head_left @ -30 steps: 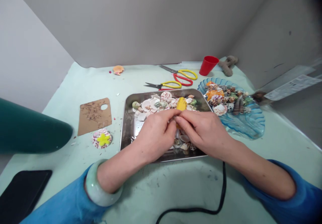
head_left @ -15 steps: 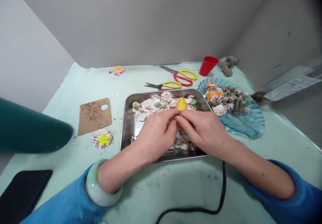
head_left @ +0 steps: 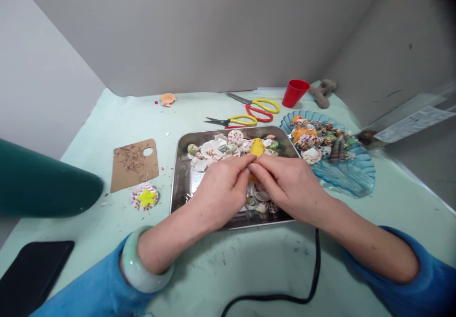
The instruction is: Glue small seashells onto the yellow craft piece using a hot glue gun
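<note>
My left hand (head_left: pixel 220 192) and my right hand (head_left: pixel 288 183) meet over a metal tray (head_left: pixel 181 179) of several seashells. Their fingertips pinch together round a small item, mostly hidden; a bit of yellow shows under them. A yellow shell (head_left: pixel 257 147) lies in the tray just beyond the fingertips. More shells (head_left: pixel 213 149) fill the tray's far side.
A blue glass dish (head_left: pixel 351 174) with shells sits right of the tray. Two pairs of scissors (head_left: pixel 249 112) and a red cup (head_left: pixel 294 92) lie behind. A brown card (head_left: pixel 133 163), a decorated shell disc (head_left: pixel 144 196), a black cable (head_left: pixel 285 293) and a black phone (head_left: pixel 28 274) are nearby.
</note>
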The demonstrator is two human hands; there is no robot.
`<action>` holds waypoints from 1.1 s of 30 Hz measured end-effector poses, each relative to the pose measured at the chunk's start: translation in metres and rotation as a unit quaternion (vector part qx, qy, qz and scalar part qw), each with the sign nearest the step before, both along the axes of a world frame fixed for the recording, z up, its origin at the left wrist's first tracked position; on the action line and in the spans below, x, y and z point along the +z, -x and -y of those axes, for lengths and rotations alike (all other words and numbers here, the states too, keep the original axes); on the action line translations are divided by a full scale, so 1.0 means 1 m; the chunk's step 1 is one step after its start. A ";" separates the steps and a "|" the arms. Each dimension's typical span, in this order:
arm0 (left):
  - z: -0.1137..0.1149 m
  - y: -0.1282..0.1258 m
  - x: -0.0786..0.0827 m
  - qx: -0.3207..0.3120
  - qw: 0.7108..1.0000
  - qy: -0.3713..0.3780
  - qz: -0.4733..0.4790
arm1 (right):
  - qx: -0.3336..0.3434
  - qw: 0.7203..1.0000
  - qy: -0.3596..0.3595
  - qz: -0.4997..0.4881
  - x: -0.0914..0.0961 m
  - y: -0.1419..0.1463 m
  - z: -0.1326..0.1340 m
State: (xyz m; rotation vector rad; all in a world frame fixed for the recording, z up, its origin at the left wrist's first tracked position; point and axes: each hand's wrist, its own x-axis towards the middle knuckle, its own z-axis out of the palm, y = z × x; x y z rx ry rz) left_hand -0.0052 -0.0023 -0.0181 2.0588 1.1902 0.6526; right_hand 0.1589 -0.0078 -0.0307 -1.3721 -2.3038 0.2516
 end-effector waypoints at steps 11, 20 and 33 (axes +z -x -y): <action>0.001 0.000 -0.002 0.003 1.000 0.004 0.009 | 0.001 1.000 -0.003 -0.006 -0.001 0.000 -0.001; 0.000 0.000 -0.002 0.008 1.000 0.010 0.021 | -0.003 1.000 -0.010 -0.004 -0.001 0.000 -0.001; 0.001 0.000 -0.001 0.013 1.000 0.000 0.027 | -0.003 1.000 -0.010 0.001 -0.001 0.000 0.000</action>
